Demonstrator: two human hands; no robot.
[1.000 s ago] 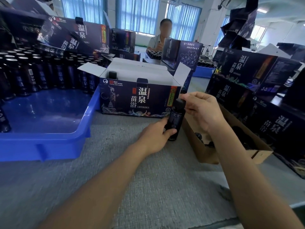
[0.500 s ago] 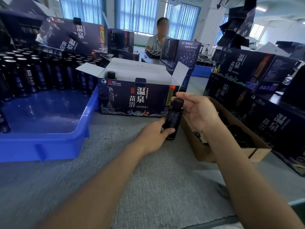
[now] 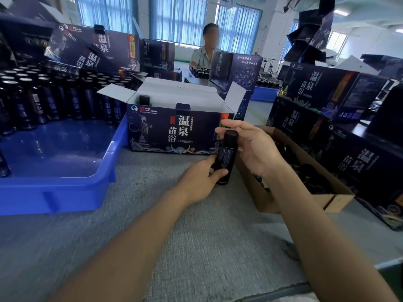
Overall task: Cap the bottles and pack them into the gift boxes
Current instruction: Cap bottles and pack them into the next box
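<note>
The right hand [image 3: 255,149] no longer curls over the black screw cap [image 3: 231,134] as it did a second ago. Its fingers now spread loose beside the cap; contact is unclear. The cap sits on the small dark labelled bottle [image 3: 225,158], so capping looks done and packing comes next. The left hand [image 3: 202,179] grips the bottle's lower body at frame centre, upright above the grey felt table [image 3: 174,236].

The open navy printed cardboard gift box [image 3: 174,131] stands just behind, its white flaps raised, with one capped bottle [image 3: 144,100] at its left end. A blue plastic tray [image 3: 54,192] lies at the left and a brown cardboard carton [image 3: 272,199] at the right. The way up and over the box's front wall looks open.
</note>
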